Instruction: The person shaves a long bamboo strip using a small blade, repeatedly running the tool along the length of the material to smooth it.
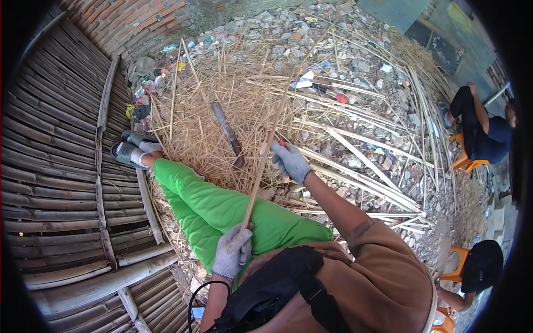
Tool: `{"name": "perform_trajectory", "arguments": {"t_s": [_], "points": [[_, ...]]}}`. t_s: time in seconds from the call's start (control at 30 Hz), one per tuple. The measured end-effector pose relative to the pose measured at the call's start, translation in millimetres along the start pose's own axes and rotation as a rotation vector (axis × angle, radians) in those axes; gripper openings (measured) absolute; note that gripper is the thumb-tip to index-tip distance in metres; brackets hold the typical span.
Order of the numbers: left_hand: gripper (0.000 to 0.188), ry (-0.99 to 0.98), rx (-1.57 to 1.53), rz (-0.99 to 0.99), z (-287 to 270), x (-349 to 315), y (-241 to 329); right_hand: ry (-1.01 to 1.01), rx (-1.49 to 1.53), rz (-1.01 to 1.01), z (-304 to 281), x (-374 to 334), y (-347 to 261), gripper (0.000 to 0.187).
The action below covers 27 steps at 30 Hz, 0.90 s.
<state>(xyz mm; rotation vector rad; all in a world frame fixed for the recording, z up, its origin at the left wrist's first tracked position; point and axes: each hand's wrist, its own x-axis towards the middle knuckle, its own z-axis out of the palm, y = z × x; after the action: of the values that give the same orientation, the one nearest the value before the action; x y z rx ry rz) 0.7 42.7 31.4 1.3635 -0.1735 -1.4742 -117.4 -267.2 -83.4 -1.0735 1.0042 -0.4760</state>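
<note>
A long, thin bamboo strip (260,178) slants from my lap away toward the far rubble. My left hand (233,251), in a grey-white knit glove, is closed around its near end above my green trousers. Further along, my right hand (292,162), gloved in the same way, is closed on a red-handled tool (282,142) beside the strip. Its fingers hide most of the tool, so its kind cannot be told. Past my legs, a dark, slightly bent stick-like piece (226,130), grey at one end and brown at the other, lies on straw-coloured shavings (194,127).
Split bamboo strips (366,158) lie over stony rubble to the right. A bamboo slat platform (55,188) fills the left side. A brick wall (127,22) stands behind. At right, one person (483,130) sits on an orange stool (463,155); another wears a black cap (483,266).
</note>
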Motion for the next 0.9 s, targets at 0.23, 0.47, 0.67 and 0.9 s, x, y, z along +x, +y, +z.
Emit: {"name": "perform_trajectory", "arguments": {"t_s": [0.23, 0.47, 0.67, 0.9], "points": [[0.054, 0.030, 0.172, 0.006, 21.6, -1.3, 21.2, 0.349, -0.609, -0.289, 2.5, 20.8, -19.5, 0.074], [0.067, 0.060, 0.262, 0.062, 38.5, -6.7, 54.3, 0.265, -0.464, -0.481, -2.1, 65.5, 29.1, 0.044], [0.063, 0.142, 0.883, 0.330, 9.3, 1.4, 50.3, 0.245, -0.577, -0.451, 20.8, 68.3, -7.0, 0.052], [0.043, 0.263, 1.087, 0.394, -8.7, 12.9, 22.7, 0.215, -0.336, -0.357, 25.9, 18.7, 27.6, 0.060]]}}
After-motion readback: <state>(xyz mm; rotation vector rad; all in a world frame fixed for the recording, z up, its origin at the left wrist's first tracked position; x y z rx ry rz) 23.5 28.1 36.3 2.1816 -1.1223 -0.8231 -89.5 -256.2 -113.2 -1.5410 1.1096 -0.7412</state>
